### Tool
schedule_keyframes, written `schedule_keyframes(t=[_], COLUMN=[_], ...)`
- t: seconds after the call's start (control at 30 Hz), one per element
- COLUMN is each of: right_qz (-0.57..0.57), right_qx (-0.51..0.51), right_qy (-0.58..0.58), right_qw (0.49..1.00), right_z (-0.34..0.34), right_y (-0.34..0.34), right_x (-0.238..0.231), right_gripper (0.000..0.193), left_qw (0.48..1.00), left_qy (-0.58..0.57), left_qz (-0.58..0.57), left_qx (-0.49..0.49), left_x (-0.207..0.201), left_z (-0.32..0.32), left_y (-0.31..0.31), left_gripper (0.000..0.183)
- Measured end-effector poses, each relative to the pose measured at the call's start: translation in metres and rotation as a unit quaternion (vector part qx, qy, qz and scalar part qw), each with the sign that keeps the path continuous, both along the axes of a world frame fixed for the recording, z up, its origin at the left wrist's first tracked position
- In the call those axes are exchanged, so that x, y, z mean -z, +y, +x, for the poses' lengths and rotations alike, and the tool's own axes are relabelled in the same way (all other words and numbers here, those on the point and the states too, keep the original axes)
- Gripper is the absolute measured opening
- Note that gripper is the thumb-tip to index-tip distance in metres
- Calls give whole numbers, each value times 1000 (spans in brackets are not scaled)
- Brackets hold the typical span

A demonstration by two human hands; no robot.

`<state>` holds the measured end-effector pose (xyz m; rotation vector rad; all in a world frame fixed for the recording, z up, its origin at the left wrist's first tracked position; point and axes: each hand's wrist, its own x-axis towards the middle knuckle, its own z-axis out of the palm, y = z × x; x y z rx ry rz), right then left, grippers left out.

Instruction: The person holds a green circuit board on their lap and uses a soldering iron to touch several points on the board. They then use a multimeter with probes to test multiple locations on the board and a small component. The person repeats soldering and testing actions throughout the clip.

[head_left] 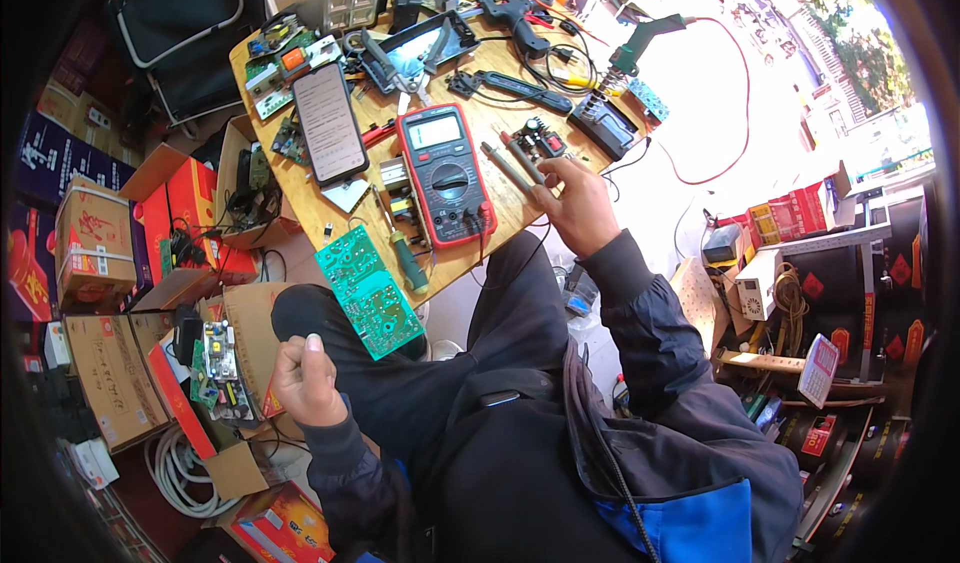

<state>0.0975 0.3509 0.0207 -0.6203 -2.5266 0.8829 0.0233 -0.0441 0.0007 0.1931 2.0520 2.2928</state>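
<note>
Right hand [580, 208] pinches grey probes [509, 170], left hand [308, 383] well apart.

From the wearer's head, the wide head view faces steeply downward and forward at close range, the jacket [490, 483] nearest along the lower edge, left hand [308, 381] and right hand [580, 208] farther in, wooden table [492, 118] beyond.

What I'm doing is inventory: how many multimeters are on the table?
1: the red-rimmed multimeter on the table, between the phone and the right hand. Clutter may hide others.
</note>
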Motion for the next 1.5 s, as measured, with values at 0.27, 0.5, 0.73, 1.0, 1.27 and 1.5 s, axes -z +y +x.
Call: schedule_keyframes(t=[0.27,0.5,0.73,1.0,1.27,1.5], right_qz=[-131,-156,-198,-45,-34,-77], right_qx=[153,127,48,-7,0,-134], right_qy=[60,194,86,-62,-70,-31], right_qw=[978,960,975,997,997,988], right_z=[28,23,18,8,1,10], right_y=[54,82,46,2,-13,-78], right_x=[-40,-83,-68,-8,-26,-71], right_gripper=[24,25,20,19,20,13], left_qw=[1000,1000,999,1000,999,998], left_qy=[3,6,-6,15,-25,-47], left_qz=[0,-8,-17,-9,-12,23], left_qx=[-7,-13,-28,-12,-28,-27], left_x=[-1,-1,-4,-2,-3,-2], left_z=[-1,1,3,0,4,4], left_y=[0,3,0,0,-5,-4], left_gripper=[38,38,38,36,36,39])
